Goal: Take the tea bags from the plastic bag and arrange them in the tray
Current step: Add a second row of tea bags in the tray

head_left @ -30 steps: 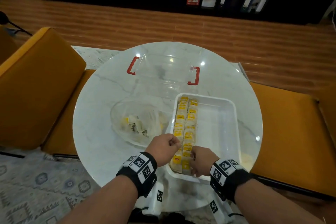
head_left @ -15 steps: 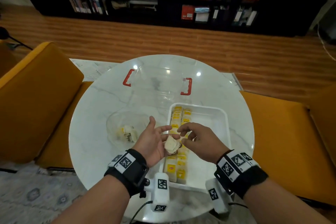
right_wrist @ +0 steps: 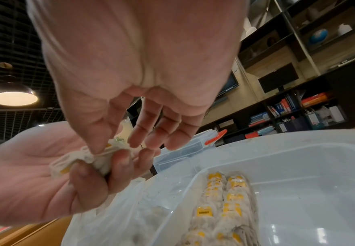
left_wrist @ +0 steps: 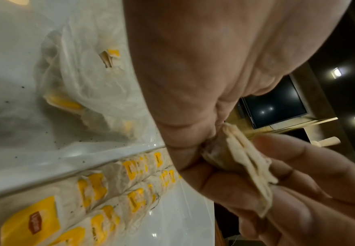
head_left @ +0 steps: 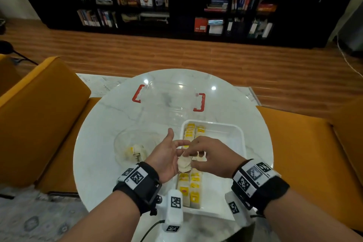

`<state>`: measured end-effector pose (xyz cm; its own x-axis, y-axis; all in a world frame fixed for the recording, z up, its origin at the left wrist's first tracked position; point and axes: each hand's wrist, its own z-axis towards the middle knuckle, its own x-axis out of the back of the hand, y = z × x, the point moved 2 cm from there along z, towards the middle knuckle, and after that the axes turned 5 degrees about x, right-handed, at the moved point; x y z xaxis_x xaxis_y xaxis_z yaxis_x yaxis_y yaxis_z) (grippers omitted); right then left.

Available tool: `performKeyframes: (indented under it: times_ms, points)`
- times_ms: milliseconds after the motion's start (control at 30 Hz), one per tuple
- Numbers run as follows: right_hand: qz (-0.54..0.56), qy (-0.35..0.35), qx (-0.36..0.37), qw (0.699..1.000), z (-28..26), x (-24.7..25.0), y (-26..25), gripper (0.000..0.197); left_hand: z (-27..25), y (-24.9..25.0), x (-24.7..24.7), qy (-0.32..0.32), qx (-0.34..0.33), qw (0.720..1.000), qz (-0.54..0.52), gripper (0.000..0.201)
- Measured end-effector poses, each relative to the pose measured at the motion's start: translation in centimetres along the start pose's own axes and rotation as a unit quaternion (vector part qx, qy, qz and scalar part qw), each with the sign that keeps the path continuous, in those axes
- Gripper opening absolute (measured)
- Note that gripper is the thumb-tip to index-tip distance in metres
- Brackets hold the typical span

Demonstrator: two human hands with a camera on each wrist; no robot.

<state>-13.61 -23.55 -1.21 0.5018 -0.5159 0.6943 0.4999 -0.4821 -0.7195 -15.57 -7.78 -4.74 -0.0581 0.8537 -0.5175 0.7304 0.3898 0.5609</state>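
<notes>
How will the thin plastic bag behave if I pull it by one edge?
The plastic bag will probably fold and stretch, not slide as one piece: it lies crumpled and limp on the marble table. It looks very light, with only a few tea bags inside, so these could shift or spill out.

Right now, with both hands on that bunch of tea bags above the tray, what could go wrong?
1. The left hand holds several tea bags loosely while the right hand pinches one off; the others may slip and land crooked on the two neat rows in the tray.
2. Pulling could tear the thin paper; loose specks already dot the table.
3. The plastic bag lies against the tray's edge, so a wrist might drag it.
</notes>
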Motion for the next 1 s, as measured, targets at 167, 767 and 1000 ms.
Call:
performKeyframes:
  times_ms: [167,767,1000]
  points:
    - [-0.024,0.010,-0.025,0.999,1.2,-0.2,-0.4,0.022,0.4,0.8,0.5,-0.013,0.013,0.997,0.069,0.082]
    - [0.193,0.182,-0.172,0.949,3.3,1.4,-1.2,0.010,0.3,4.6,3.2,0.067,-0.203,0.888,0.406,0.024]
    - [0.192,0.217,-0.184,0.939,2.2,1.7,1.2,0.006,2.2,5.2,0.1,0.068,-0.278,0.858,0.427,0.027]
